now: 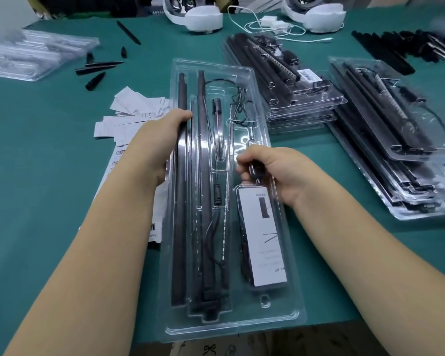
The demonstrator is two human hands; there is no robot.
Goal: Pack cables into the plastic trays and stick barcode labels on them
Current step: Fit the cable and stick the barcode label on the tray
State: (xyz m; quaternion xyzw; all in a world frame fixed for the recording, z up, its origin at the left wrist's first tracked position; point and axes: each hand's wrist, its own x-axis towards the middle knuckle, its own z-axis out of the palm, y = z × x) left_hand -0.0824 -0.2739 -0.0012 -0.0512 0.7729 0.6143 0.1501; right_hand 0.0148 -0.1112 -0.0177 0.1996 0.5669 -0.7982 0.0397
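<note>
Plastic tray (217,327), clear, lay lengthwise in the centre of a green table (49,201), near end at the table edge. It was already loaded w/ long black rods (180,227) on its left side, thin black cable (238,104) coiled at the far right, and a white instruction card (263,240) in the near-right pocket. No barcode label was visible on this tray, so labelling looked still to do.

Left hand (156,147) gripped the tray's left edge, thumb curled over the rim by the rods. Right hand (270,170) was curled tight around a small dark cable part just beyond the card, apparently seating it.

Right of the tray, finished trays (301,98) sat in stacks; one showed a barcode sticker (309,75). More stacks lay further right. Loose label sheets (136,109) were strewn left of the tray, partly under the left arm. Far left: empty clear trays (36,55) and loose black pieces (95,73). At the far edge, white headsets (203,21) and a white cord (267,27).
</note>
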